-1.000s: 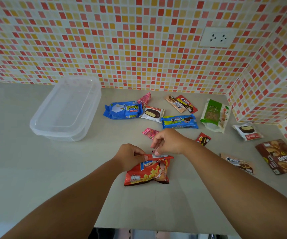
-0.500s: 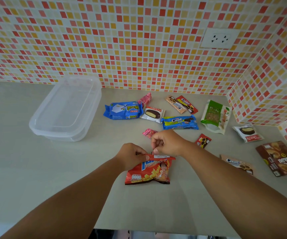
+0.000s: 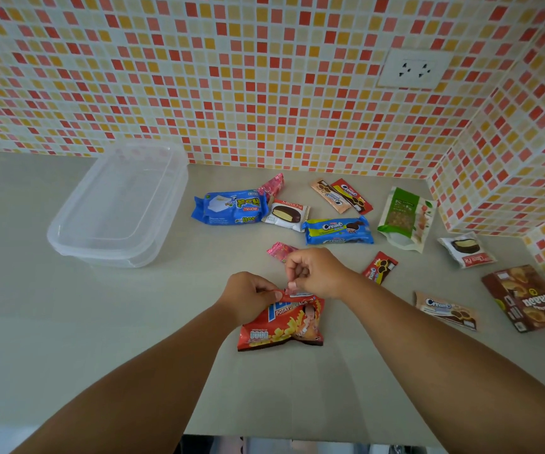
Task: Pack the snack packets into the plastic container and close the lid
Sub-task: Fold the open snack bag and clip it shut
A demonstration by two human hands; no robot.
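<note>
Left arm: bare from the lower frame edge to the wrist; no sleeve shows on it.
Right arm: likewise bare along all of its visible length, forearm to wrist.
Left hand (image 3: 250, 294): bare, without glove, ring or band on the parts that show; one short thumbnail shows, plain and unpainted.
Right hand (image 3: 317, 271): bare too, with nothing worn on the fingers or wrist in view; a short, plain thumbnail shows at the thumb tip.
Wrists: neither carries a watch, bracelet or strap.
Clothing: none enters the head view; only the two forearms and hands are seen.
</note>
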